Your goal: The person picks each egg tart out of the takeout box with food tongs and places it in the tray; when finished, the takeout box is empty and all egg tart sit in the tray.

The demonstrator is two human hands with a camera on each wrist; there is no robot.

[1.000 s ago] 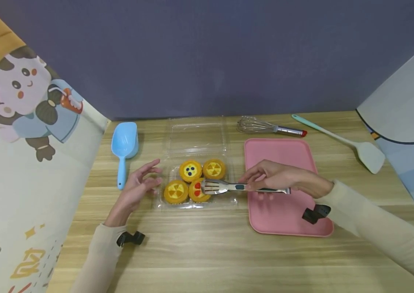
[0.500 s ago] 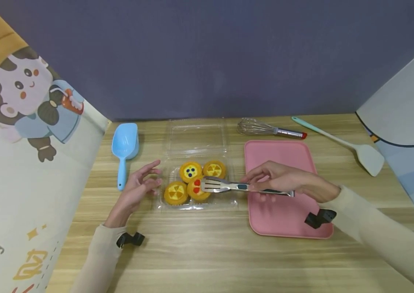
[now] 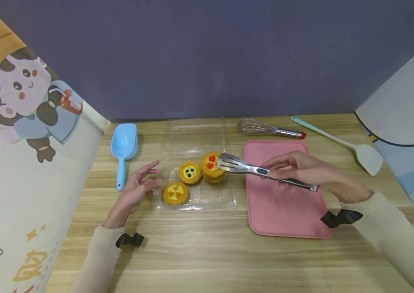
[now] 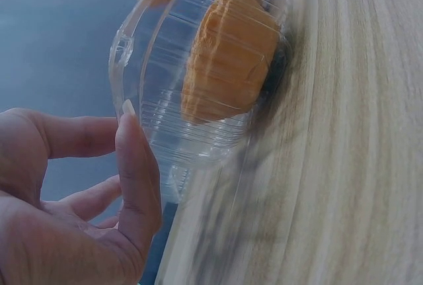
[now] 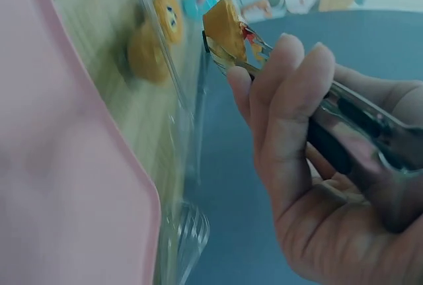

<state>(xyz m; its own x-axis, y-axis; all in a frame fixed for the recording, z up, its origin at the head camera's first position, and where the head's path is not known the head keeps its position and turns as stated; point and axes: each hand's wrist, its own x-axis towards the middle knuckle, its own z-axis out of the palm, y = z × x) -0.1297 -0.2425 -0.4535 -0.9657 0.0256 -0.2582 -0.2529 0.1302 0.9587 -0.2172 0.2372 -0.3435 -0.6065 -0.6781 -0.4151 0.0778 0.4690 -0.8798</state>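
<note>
My right hand (image 3: 298,169) grips metal tongs (image 3: 261,171). In the right wrist view, the tongs' slotted ends hold an egg tart (image 5: 223,26), tipped on its side and raised above the others. It has red pieces on top. From the head view, this tart overlaps another one behind it, mostly hidden. A tart with dark blue dots (image 3: 190,173) and one with a wedge pattern (image 3: 175,193) sit in a clear plastic container (image 3: 212,199). Loosely bent, my left hand (image 3: 139,185) is at the container's left side, with the thumb tip right at the rim in the left wrist view.
A pink tray (image 3: 283,219) lies right of the container, under the right hand. Behind it are a whisk (image 3: 265,129) and a pale spatula (image 3: 368,158). The container's lid (image 3: 196,136) lies open toward the back wall. A blue scoop (image 3: 124,142) rests at left.
The tongs have lifted the red-topped tart from the container's lower right place and carried it up and right. My right hand has shifted right; the left stays put.
</note>
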